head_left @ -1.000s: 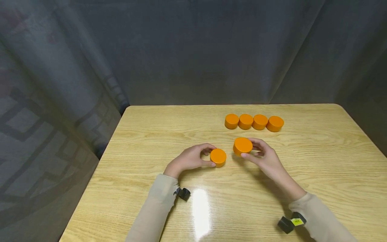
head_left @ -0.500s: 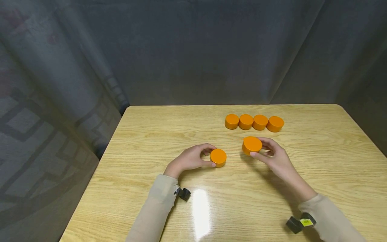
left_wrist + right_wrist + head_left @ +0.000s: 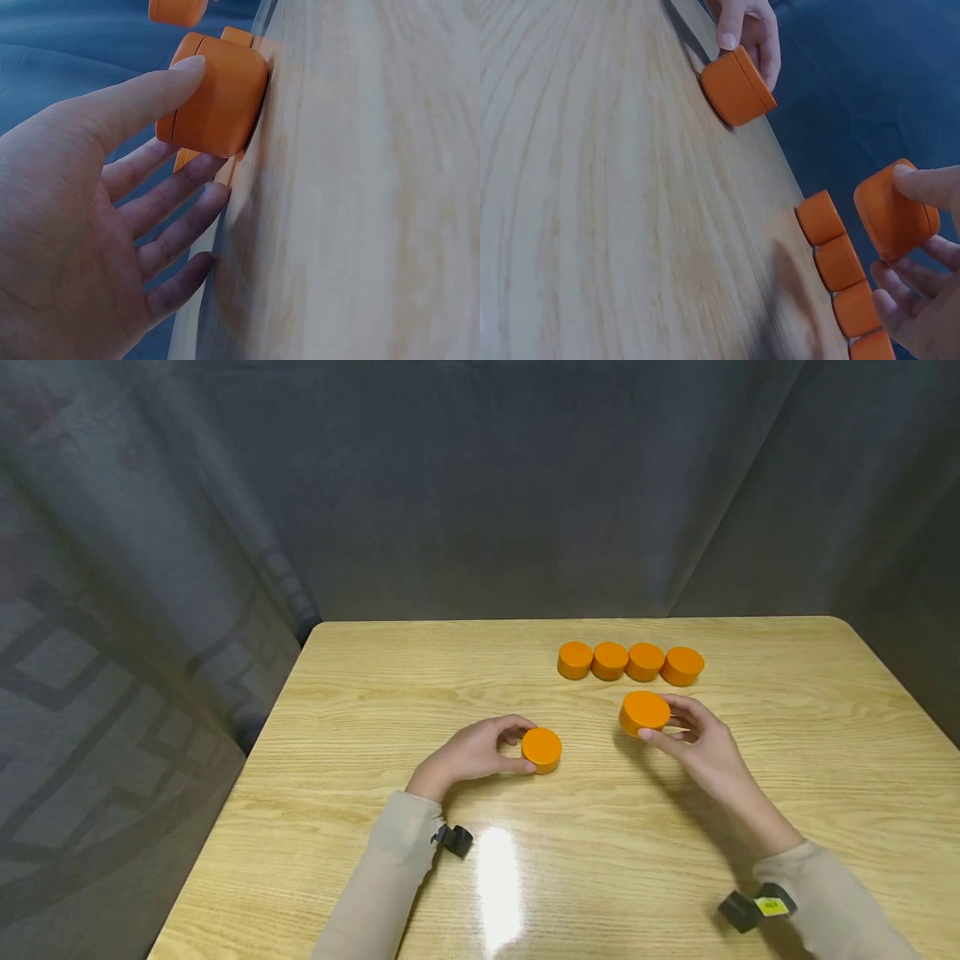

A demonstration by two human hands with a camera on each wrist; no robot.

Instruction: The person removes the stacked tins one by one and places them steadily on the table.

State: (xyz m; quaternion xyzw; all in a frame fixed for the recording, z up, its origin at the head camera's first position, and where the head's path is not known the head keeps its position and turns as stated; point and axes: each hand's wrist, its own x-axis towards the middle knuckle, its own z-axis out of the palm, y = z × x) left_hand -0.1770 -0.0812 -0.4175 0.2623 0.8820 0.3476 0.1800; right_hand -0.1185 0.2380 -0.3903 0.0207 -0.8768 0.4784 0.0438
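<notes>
Near the middle of the table, my left hand (image 3: 477, 750) pinches a round orange lidded container (image 3: 542, 749) between thumb and fingers. It stands upright on the wood; a thin lid seam shows on this container (image 3: 217, 94) in the left wrist view. To the right, my right hand (image 3: 701, 745) grips a second orange container (image 3: 645, 713) by its side, thumb in front and fingers behind. That container (image 3: 895, 210) is held above the table, its shadow falling on the wood below. Behind it, several matching orange containers (image 3: 611, 661) stand side by side in a row.
The light wooden table (image 3: 375, 693) has rounded far corners and a bright glare patch near the front. A dark grey curtain (image 3: 480, 493) hangs behind it and along the left side. Black wrist cameras are strapped to both sleeves.
My right hand has carried its container to the right and slightly away, toward the row. The left hand and its container have stayed in place.
</notes>
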